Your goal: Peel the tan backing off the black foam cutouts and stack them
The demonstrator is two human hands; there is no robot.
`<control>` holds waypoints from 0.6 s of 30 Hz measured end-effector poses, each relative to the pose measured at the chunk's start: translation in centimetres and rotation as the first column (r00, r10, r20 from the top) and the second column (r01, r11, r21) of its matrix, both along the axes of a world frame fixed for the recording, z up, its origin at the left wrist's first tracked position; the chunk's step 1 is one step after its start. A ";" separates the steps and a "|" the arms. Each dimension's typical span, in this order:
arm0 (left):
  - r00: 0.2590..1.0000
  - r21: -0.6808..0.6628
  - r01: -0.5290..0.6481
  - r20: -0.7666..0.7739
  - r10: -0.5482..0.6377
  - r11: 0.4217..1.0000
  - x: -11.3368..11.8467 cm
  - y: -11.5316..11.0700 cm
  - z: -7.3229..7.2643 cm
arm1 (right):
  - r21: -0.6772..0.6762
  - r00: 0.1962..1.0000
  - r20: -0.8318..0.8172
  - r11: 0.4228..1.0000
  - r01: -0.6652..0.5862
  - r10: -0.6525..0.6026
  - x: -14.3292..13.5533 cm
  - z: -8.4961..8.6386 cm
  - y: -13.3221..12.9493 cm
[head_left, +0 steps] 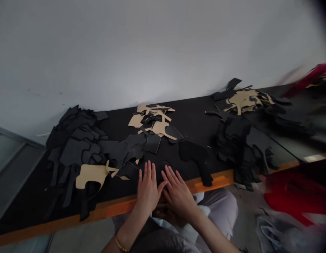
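Observation:
My left hand (148, 186) lies palm down at the front edge of the black table, its fingers stretched out and holding nothing. Beside it, my right hand (177, 189) rests flat in the same way, fingers slightly spread, with the two thumbs close together. Just to the right is a single black cut-out piece (196, 154) whose narrow end hangs over the edge. Dark grey flat pieces (133, 147) lie ahead and left of my left hand. A beige-faced cut piece (91, 175) sits farther left, near the edge.
A large heap of dark pieces (81, 137) covers the left side. Beige and dark scraps (157, 119) lie at the back middle. More dark pieces (239, 144) and a beige pile (244, 100) are on the right. A white wall (152, 52) stands behind; red material (294, 196) is low right.

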State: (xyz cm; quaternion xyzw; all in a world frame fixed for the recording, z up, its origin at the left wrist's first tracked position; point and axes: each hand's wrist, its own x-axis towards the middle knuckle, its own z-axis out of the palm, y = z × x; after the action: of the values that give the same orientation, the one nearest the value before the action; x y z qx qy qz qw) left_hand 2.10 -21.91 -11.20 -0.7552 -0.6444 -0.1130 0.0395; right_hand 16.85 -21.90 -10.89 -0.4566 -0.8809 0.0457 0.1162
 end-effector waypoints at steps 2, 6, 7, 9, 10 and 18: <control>1.000 0.006 0.007 -0.019 -0.007 1.000 -0.5 -0.2 -0.2 | -0.007 1.000 -0.004 1.000 0.000 0.000 0.1 0.1 0.0; 0.996 0.013 0.084 -0.043 -0.083 0.996 -2.3 -0.7 -0.2 | 0.027 0.994 -0.032 0.994 0.108 -0.108 1.0 -0.2 -0.6; 0.991 0.003 0.128 -0.041 -0.128 0.992 -2.8 -0.6 0.0 | 0.031 0.987 -0.052 0.988 0.154 -0.152 1.3 -0.3 -0.9; 0.977 -0.021 0.212 -0.032 -0.213 0.977 -3.9 0.2 1.2 | -0.009 0.970 -0.104 0.975 0.221 -0.221 1.8 -0.4 -1.4; 0.970 -0.023 0.239 -0.031 -0.239 0.971 -4.3 0.9 2.0 | -0.049 0.961 -0.130 0.970 0.239 -0.244 2.0 -0.2 -1.6; 0.947 -0.014 0.307 -0.095 -0.307 0.952 -0.9 11.7 8.7 | -0.389 0.842 -0.336 0.877 0.283 -0.421 1.3 3.0 -1.0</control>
State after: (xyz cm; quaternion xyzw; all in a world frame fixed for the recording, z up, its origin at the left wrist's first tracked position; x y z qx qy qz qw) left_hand 1.22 -10.21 -2.54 -0.8507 -0.5166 -0.0817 0.0525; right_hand 18.17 -22.92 -7.84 -0.6053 -0.7159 0.2624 0.2286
